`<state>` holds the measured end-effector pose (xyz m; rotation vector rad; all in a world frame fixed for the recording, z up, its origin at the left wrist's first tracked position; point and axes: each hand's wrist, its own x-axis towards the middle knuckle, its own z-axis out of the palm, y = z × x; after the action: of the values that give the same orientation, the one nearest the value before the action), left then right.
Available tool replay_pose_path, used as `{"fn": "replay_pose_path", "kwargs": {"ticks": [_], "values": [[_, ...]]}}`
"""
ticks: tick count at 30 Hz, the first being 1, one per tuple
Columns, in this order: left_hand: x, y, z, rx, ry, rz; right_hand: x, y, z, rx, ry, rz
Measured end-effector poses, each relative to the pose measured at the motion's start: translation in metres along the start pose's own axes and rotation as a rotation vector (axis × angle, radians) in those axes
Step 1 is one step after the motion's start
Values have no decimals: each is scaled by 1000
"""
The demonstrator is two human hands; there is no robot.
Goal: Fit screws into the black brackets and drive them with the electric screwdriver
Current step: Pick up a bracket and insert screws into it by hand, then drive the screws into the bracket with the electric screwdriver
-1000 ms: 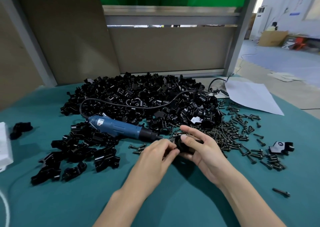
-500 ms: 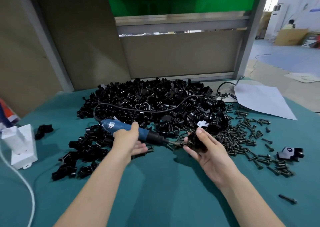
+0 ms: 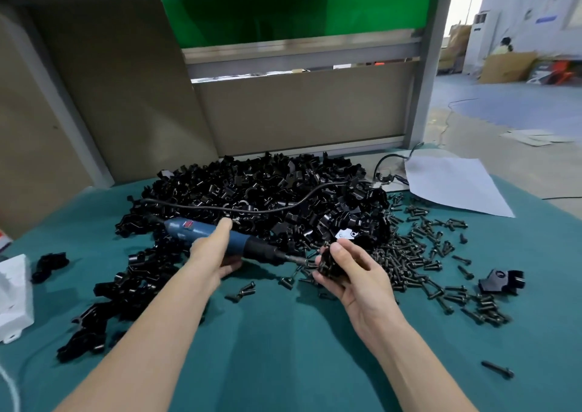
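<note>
My left hand (image 3: 214,251) grips the blue electric screwdriver (image 3: 239,241) around its body, holding it level above the green table. Its dark bit points right and meets the black bracket (image 3: 329,262) that my right hand (image 3: 352,273) holds in curled fingers. The screw in the bracket is hidden by my fingers. A big heap of black brackets (image 3: 267,191) lies behind, and loose black screws (image 3: 419,254) are scattered to the right.
A second pile of brackets (image 3: 126,292) lies at the left, and a white box (image 3: 14,298) sits at the left edge. The screwdriver cord (image 3: 239,210) runs over the heap. A white sheet (image 3: 453,184) lies far right, one bracket (image 3: 500,282) by itself.
My left hand left the bracket, took hold of the screwdriver and lifted it, bringing the bit against the bracket. My right hand kept holding the bracket.
</note>
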<state>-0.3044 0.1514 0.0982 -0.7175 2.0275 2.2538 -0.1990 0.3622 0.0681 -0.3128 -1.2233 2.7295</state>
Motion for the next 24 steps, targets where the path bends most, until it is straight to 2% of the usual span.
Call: {"fn": "replay_pose_path", "kwargs": {"ticks": [4,6,11,15,18,24], "values": [[-19,5,-2,-582,-360,24,6,2,-5,-54,48,-50],[-23,5,5,-710,-427,42,6,2,-7,-74,45,-73],[-19,-6,23,-716,-428,135,10,2,-11,-122,50,-160],[-11,-4,25,-784,-348,158,13,4,-13,-165,46,-188],[-8,3,22,-864,-333,143,13,4,-13,-167,32,-195],[-9,-1,26,-874,-339,69,14,5,-13,-172,25,-201]]}}
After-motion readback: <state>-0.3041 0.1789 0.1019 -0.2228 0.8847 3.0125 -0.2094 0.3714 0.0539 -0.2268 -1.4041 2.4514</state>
